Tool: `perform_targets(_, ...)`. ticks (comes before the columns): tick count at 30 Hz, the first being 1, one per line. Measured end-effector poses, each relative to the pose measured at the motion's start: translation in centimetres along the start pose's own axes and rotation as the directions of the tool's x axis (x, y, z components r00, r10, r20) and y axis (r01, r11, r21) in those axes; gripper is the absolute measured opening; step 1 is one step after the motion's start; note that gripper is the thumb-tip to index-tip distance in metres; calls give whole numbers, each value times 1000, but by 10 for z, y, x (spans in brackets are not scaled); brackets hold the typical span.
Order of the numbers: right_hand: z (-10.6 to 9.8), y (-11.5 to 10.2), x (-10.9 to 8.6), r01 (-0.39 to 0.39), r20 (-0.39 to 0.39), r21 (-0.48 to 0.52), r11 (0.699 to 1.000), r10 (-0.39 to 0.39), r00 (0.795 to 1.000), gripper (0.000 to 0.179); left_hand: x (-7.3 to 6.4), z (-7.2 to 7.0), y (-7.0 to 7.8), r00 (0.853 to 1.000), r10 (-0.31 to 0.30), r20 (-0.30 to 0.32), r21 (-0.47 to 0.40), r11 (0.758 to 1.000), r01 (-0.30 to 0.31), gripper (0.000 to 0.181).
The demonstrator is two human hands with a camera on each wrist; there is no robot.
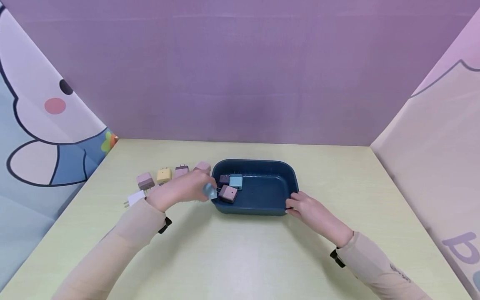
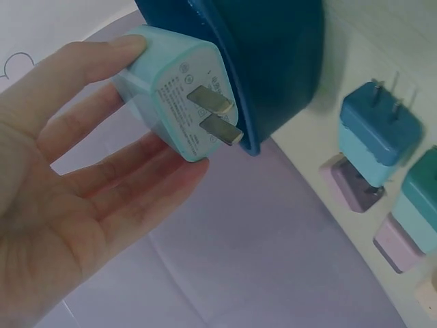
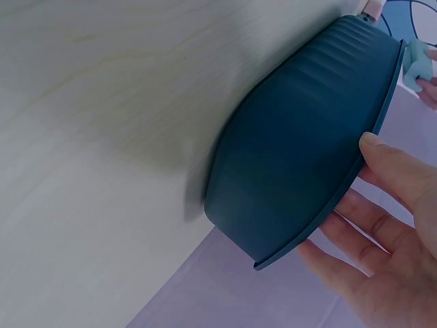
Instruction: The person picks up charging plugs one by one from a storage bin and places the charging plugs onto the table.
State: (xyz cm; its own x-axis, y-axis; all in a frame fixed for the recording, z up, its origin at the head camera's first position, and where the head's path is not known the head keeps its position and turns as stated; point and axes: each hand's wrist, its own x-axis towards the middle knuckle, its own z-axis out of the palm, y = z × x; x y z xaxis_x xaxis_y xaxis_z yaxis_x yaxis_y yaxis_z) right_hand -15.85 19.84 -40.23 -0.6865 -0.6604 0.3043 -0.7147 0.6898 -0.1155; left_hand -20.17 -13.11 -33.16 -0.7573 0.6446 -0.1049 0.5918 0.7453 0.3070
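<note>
My left hand pinches a light blue plug-in charger between thumb and fingers, right at the left rim of a dark blue plastic bin. Two flat metal prongs and a printed face of this charger show in the left wrist view. Inside the bin's left part lie a dark purple charger, a light blue charger and a pink and purple charger. At the front right corner, my right hand grips the bin's rim, thumb on the outer wall and fingers over the edge.
Left of the bin, several more chargers lie on the pale wooden table: a purple one, a yellow one, a pink one and a white one. My left forearm partly covers this group. A purple cloth wall stands behind.
</note>
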Motion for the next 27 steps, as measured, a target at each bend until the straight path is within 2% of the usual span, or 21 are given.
perform_targets(10, 2, 1, 0, 10, -18, -2, 1000, -10, 1000, 11, -9, 4, -11, 1000, 22, -13, -9, 1000, -22, 26)
perform_targets(17, 1, 0, 0, -1, 3, 1, 1000, 1, 1000, 9, -13, 6, -12, 1000, -15, 6, -25, 1000, 15, 31)
perform_targets(27, 1, 0, 1, 10, -12, 0, 1000, -10, 1000, 10, -14, 13, -17, 999, -27, 23, -26, 999, 27, 30)
